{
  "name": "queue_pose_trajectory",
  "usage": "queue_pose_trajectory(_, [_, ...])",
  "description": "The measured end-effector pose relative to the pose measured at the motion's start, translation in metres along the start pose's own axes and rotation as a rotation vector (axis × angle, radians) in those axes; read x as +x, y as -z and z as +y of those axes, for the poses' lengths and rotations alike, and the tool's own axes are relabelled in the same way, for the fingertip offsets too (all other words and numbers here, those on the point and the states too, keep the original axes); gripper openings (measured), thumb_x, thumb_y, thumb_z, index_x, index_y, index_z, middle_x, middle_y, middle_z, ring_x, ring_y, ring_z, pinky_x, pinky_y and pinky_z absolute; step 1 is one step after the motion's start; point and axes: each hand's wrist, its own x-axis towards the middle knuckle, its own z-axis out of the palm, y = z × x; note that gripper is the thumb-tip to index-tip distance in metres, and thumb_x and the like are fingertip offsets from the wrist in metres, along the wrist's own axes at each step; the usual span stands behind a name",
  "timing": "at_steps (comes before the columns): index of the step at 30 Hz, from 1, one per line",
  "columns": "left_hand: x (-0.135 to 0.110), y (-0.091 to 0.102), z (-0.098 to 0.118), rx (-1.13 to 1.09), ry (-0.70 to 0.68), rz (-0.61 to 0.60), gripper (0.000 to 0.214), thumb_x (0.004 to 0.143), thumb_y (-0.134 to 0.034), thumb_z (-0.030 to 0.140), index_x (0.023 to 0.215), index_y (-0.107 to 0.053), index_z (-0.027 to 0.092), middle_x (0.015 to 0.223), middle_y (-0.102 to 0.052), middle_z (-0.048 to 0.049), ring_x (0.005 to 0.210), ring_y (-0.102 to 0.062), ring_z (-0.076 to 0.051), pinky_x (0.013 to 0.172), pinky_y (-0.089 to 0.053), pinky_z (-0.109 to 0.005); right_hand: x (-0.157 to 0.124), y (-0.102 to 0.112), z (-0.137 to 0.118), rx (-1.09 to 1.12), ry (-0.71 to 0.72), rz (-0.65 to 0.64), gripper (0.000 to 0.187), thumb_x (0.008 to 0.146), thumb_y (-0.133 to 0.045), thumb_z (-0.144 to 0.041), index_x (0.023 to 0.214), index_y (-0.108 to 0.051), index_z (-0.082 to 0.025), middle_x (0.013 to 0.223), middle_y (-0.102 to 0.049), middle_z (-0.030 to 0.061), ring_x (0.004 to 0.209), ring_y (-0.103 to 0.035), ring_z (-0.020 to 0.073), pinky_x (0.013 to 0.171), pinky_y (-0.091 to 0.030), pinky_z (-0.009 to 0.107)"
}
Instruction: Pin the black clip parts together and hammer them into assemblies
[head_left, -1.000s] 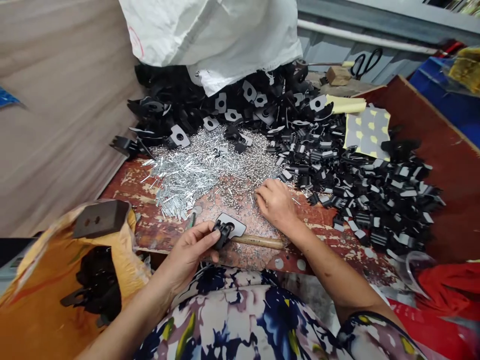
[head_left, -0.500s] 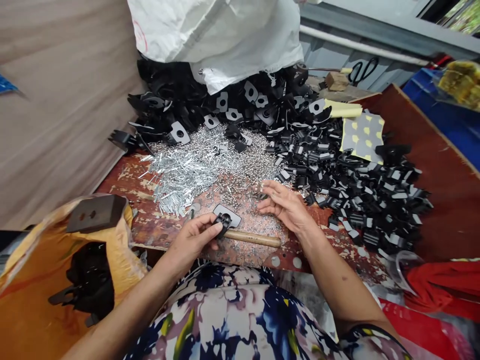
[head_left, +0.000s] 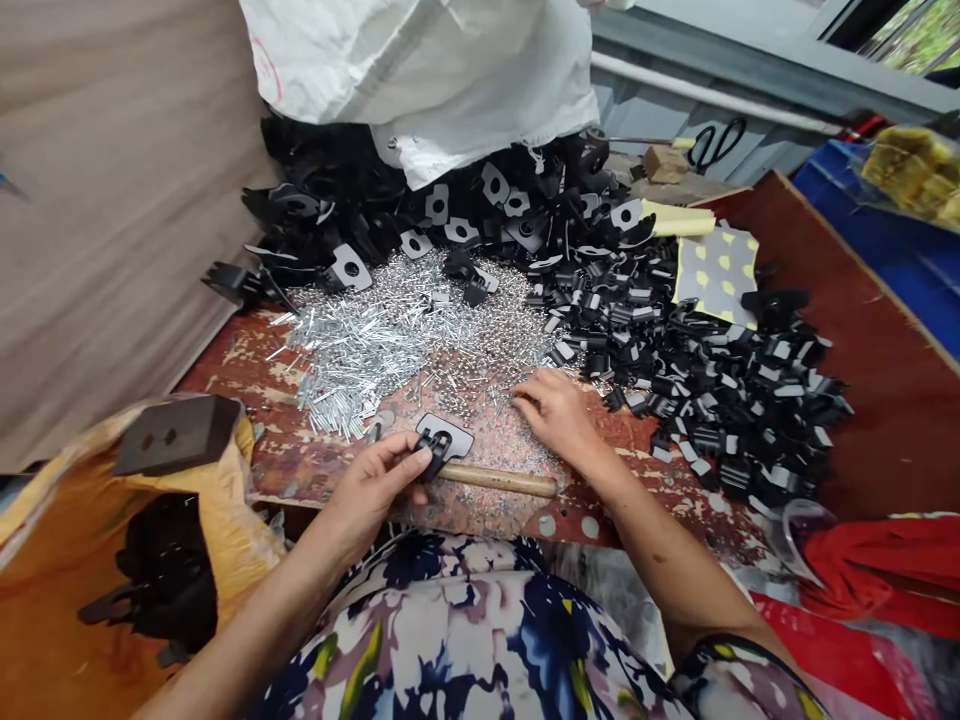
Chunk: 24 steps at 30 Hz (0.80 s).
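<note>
My left hand [head_left: 371, 490] pinches a black plastic clip part [head_left: 439, 442] with a flat tab, held just above the worn red table [head_left: 247, 360]. A wooden hammer handle [head_left: 499, 482] lies on the table right beside that part. My right hand [head_left: 553, 412] rests palm down with its fingers curled on the scattered small silver pins [head_left: 397, 330], at the near edge of the pin heap. Whether a pin is between its fingertips is hidden.
A big heap of black clips [head_left: 720, 390] lies to the right, more black tabbed parts [head_left: 450, 220] at the back under a white sack [head_left: 420, 70]. An orange bag [head_left: 67, 560] with finished black pieces sits at my left. Scissors [head_left: 712, 145] lie far back.
My right hand opened and lifted off the pins half a second ago, then came back down with fingers curled. The left hand kept holding the clip part almost still.
</note>
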Motion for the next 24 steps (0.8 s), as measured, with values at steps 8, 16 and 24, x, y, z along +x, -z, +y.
queue_pose_trajectory(8, [0.002, 0.002, -0.003, 0.006, -0.081, -0.023, 0.035, 0.084, -0.072, 0.051, 0.074, -0.057, 0.021, 0.063, -0.052, 0.0037, 0.053, -0.05, -0.012, 0.052, -0.033, -0.025, 0.01, 0.006, -0.002, 0.238, -0.102, 0.0, 0.011, 0.093, -0.06, -0.02, 0.084, -0.066, -0.02, 0.085, -0.062, 0.0032, 0.083, -0.056, 0.0181, 0.077, -0.043, 0.032])
queue_pose_trajectory(16, [0.001, -0.019, 0.021, 0.775, -0.705, -0.021, 0.024, 0.084, -0.078, 0.034, 0.068, -0.063, 0.024, 0.072, -0.061, -0.0028, 0.074, -0.05, -0.022, 0.069, -0.033, -0.034, -0.014, 0.015, -0.045, 1.232, -0.594, -0.693, 0.034, 0.073, -0.083, -0.046, 0.084, -0.066, -0.019, 0.068, -0.068, -0.0023, 0.052, -0.056, 0.0083, 0.051, -0.044, 0.02])
queue_pose_trajectory(24, [-0.001, -0.026, 0.022, 0.94, -0.814, -0.09, 0.031, 0.089, -0.068, 0.027, 0.062, -0.055, 0.023, 0.063, -0.055, -0.0007, 0.064, -0.043, -0.02, 0.067, -0.028, -0.035, -0.021, 0.019, -0.057, 1.019, -0.556, -0.668, 0.028, 0.087, -0.067, -0.049, 0.084, -0.066, -0.021, 0.068, -0.065, -0.0024, 0.056, -0.055, 0.0117, 0.055, -0.045, 0.023])
